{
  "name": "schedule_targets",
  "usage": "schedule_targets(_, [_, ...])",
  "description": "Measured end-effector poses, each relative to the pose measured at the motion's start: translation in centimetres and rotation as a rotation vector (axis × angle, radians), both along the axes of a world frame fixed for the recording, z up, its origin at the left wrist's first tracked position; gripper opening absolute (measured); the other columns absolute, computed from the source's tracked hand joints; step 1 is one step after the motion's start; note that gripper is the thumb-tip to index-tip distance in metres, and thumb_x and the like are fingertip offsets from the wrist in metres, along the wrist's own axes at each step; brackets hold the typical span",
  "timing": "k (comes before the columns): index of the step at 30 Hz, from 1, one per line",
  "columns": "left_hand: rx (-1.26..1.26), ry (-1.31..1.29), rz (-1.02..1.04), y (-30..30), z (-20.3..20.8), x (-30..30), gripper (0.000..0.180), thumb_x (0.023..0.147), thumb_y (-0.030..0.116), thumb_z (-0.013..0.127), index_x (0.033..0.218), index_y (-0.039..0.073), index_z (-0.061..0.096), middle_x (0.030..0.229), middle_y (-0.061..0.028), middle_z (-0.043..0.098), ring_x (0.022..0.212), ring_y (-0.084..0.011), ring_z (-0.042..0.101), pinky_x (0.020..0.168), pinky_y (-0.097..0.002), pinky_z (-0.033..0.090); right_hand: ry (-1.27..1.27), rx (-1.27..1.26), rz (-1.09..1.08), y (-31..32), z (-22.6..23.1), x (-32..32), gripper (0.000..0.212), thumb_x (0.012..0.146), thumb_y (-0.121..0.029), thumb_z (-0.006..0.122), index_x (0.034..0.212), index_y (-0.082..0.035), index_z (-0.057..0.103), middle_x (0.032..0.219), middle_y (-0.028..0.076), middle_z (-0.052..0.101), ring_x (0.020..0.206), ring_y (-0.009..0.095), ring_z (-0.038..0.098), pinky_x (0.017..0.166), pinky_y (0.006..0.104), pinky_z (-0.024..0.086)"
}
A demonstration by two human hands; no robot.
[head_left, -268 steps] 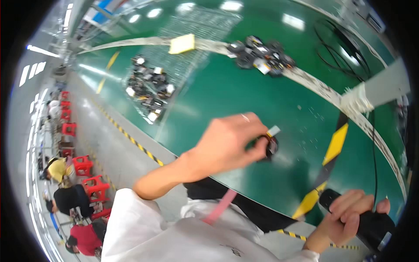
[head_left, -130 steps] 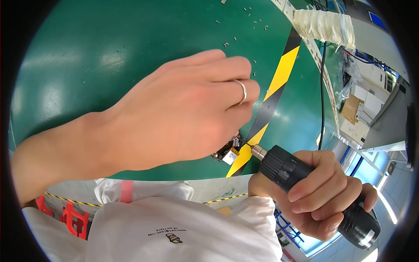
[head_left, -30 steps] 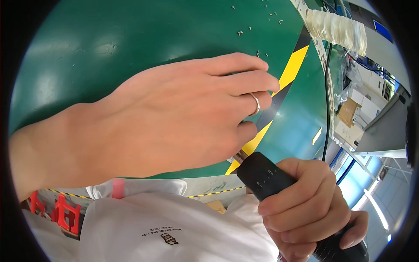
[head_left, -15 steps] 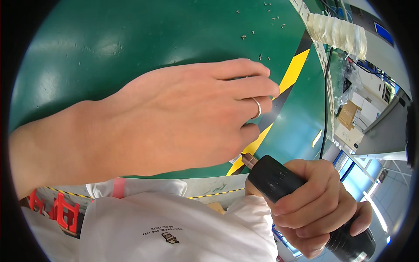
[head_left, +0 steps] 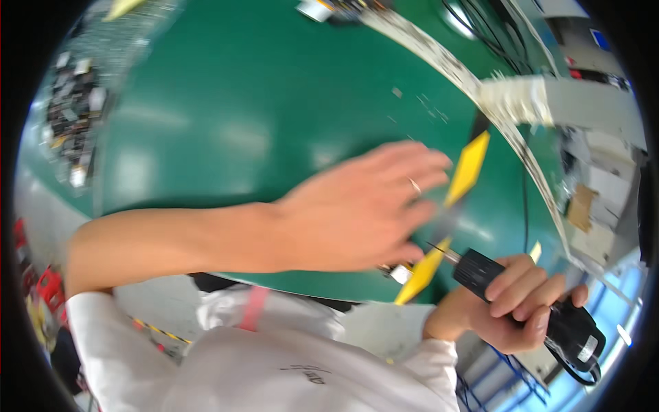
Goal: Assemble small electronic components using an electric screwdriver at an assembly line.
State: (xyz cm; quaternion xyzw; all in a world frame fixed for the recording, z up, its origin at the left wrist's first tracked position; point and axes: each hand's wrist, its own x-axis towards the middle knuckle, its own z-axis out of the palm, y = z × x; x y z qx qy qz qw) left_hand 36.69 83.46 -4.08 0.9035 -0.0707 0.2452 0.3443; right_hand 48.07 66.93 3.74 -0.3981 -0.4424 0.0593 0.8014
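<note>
My left hand (head_left: 357,213), a ring on one finger, is palm down over the green bench mat (head_left: 226,103). Its fingers are blurred but look spread apart, with nothing visible in them. Against its near edge a small part with white and metallic bits (head_left: 398,273) shows; the hand covers the rest. My right hand (head_left: 511,302) wraps round a black electric screwdriver (head_left: 477,275). The thin bit points left, toward the left hand and the small part, apart from both.
Several tiny screws (head_left: 429,106), blurred, lie beyond the left hand. Yellow-black tape (head_left: 469,168) crosses the mat. A heap of small parts (head_left: 72,113) is at the far left; a device (head_left: 322,8) sits at the far edge. A white wrapped bar (head_left: 518,99) stands right.
The view has swung and widened, showing more of the bench. My left hand's fingers look more spread. The screwdriver's thin bit is now visible, away from the left hand.
</note>
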Motion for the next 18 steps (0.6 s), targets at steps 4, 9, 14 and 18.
schedule_targets(4, [0.318,0.115,-0.254,1.2,2.1,-1.8,0.063,0.08,0.054,0.073,0.107,-0.003,0.073,0.148,-0.0217,0.05,0.148,-0.0357,0.035,0.126,-0.0472,0.025,0.062,0.014,-0.038,-0.6,-1.2,-0.3,0.045,0.094,-0.006,0.053,0.136,-0.003,0.037,0.071,0.003,0.045,0.05,0.015,0.048,0.051,0.0287,0.048])
schedule_targets(9, [0.449,0.072,-0.229,0.7,1.8,-2.8,0.058,0.082,0.051,0.073,0.109,0.0,0.074,0.145,-0.0196,0.055,0.149,-0.0361,0.035,0.13,-0.0474,0.02,0.027,0.01,-0.168,-0.9,-1.4,-0.2,0.04,0.094,-0.006,0.055,0.131,0.0,0.041,0.07,0.002,0.041,0.049,0.011,0.042,0.05,0.0261,0.04])
schedule_targets(14, [0.236,-0.032,0.473,11.7,5.4,-9.8,0.053,0.069,0.033,0.091,0.108,0.006,0.069,0.135,-0.0149,0.06,0.132,-0.0391,0.051,0.111,-0.0516,0.042,-0.036,-0.009,-0.149,-1.4,-1.2,-0.1,0.047,0.091,-0.004,0.055,0.134,0.003,0.037,0.07,0.003,0.042,0.049,0.012,0.044,0.049,0.0274,0.044])
schedule_targets(18, [0.422,-0.029,1.142,24.7,5.4,-15.8,0.044,0.08,0.038,0.085,0.1,0.0,0.077,0.123,-0.0207,0.066,0.12,-0.0381,0.057,0.104,-0.0472,0.045,0.01,-0.011,-0.146,-1.3,-0.5,-0.3,0.048,0.087,-0.002,0.055,0.132,0.002,0.038,0.069,0.003,0.043,0.045,0.013,0.042,0.045,0.0262,0.043])
